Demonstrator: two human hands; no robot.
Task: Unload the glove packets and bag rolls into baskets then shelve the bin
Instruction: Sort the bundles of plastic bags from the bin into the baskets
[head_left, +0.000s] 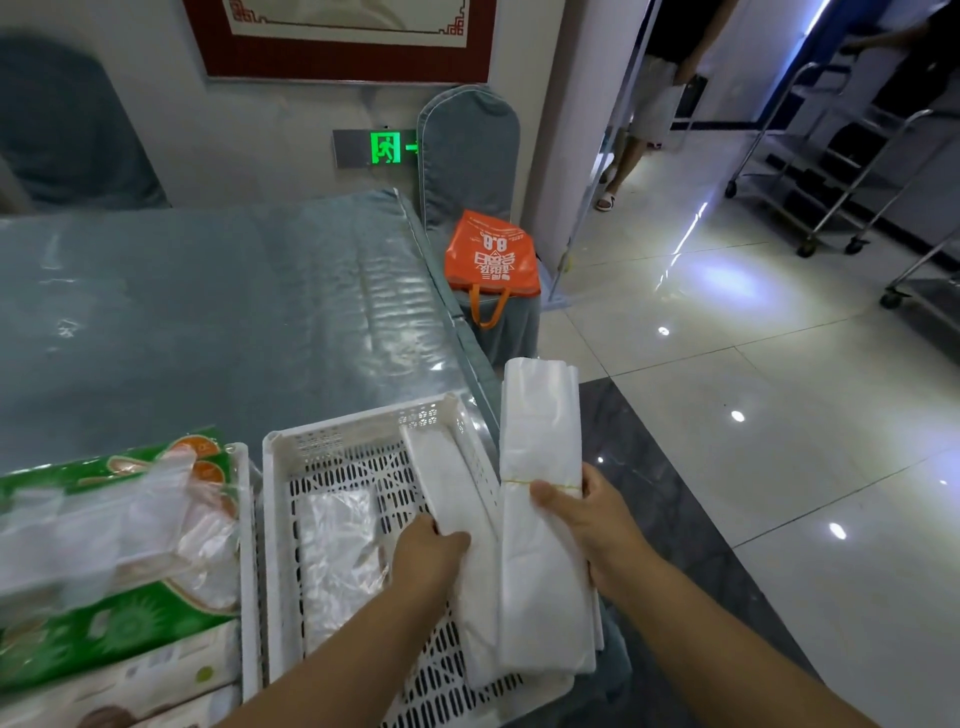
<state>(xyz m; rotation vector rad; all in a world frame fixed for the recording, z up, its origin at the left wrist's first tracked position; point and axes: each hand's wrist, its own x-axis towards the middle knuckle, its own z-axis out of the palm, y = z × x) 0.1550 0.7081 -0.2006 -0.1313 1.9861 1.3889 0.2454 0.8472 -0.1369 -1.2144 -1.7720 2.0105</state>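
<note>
A white perforated basket (332, 441) sits at the table's near right corner. My left hand (426, 558) grips a white bag roll (452, 483) that lies slanted inside the basket along its right side. My right hand (582, 514) holds a second white bag roll (540, 426), bound with a yellow rubber band, upright over the basket's right rim. A clear plastic packet (337, 551) lies flat on the basket floor. To the left, a second basket (244, 499) holds green glove packets (119, 629) and clear plastic bags (93, 535).
The table (208, 312) has a glossy blue-grey cover. An orange tote bag (491, 254) rests on a covered chair past the table's right edge. A person stands in the doorway at the back right, and steel trolleys (831, 171) line the far right over tiled floor.
</note>
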